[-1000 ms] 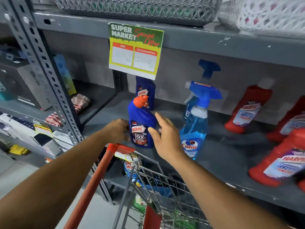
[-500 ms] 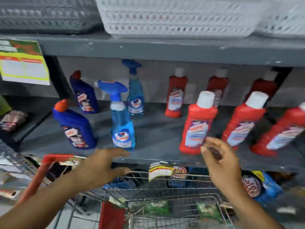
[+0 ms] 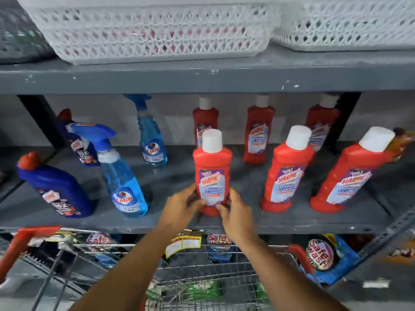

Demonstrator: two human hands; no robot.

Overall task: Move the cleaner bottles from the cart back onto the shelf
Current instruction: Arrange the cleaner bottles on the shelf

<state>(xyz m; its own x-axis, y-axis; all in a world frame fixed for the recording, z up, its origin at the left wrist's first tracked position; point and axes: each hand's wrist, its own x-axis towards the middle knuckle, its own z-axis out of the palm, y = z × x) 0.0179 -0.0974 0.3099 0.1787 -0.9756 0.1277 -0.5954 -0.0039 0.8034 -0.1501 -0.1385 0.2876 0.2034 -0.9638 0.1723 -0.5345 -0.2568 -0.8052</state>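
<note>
Red Harpic bottle (image 3: pixel 212 173) upright, left hand (image 3: pixel 180 207), right hand (image 3: pixel 235 215) gripping.

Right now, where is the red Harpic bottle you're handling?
In the head view, the red plastic Harpic bottle with the white cap stands upright at the front centre of the grey metal shelf, between the left hand and right hand, right of the blue Colin spray bottle.

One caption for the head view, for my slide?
Both hands, left and right, hold a red Harpic bottle upright on the grey shelf.
</note>
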